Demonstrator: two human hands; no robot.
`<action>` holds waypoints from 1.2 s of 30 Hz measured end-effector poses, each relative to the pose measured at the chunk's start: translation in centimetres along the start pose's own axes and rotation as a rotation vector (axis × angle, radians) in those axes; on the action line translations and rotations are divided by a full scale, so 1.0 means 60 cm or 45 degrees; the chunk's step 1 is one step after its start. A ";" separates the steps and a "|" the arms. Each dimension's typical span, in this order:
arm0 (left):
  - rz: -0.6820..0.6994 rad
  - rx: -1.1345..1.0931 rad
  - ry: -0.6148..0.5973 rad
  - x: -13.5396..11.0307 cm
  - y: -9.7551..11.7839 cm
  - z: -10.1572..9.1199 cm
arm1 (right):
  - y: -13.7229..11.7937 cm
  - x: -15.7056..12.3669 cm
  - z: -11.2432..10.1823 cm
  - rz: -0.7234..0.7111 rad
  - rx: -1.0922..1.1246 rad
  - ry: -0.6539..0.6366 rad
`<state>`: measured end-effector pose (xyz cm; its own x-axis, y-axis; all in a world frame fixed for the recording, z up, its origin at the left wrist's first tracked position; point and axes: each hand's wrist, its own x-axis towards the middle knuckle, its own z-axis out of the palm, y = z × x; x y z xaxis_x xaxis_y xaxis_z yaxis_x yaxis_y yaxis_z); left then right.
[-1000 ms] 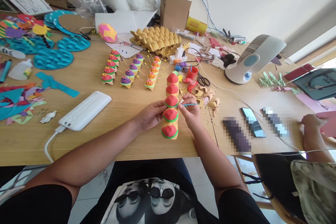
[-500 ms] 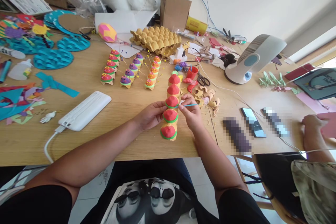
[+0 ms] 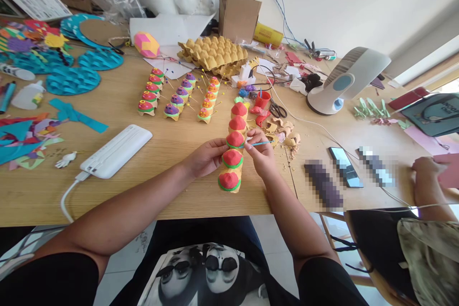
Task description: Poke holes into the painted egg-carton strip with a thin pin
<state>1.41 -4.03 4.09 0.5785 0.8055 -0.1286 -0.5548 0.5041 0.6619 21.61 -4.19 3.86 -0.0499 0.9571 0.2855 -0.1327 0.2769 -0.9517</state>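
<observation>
A strip of egg-carton bumps (image 3: 233,153), painted red with green rims, lies lengthwise on the wooden table (image 3: 150,191) in front of me. My left hand (image 3: 206,157) pinches its left side at the middle bump. My right hand (image 3: 261,153) is closed on a thin blue paintbrush (image 3: 261,143), whose tip touches the green rim of that same bump. Three smaller painted carton strips (image 3: 177,98) with pins stand farther back.
A white power bank (image 3: 116,149) with a cable lies to the left. Teal paper discs (image 3: 73,79), an egg tray (image 3: 213,52), scissors (image 3: 278,110), a fan (image 3: 346,81) and phones (image 3: 346,166) surround the work. Another person's hand (image 3: 425,168) rests at the right edge.
The carton strip has swung slightly: its far end moved right and its near end left. Both hands stay at the middle bump with the brush against it.
</observation>
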 end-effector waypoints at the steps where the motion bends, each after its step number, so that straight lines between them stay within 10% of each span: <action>1: 0.009 0.002 -0.013 0.000 0.000 0.001 | 0.001 0.000 0.000 -0.001 0.028 -0.005; 36: 0.005 0.009 -0.020 0.000 0.001 -0.004 | -0.002 0.001 -0.002 0.015 -0.053 -0.008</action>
<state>1.21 -3.93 3.96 0.5858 0.8024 -0.1142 -0.5527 0.4986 0.6677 21.75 -4.14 3.97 -0.0576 0.9598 0.2748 -0.0908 0.2691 -0.9588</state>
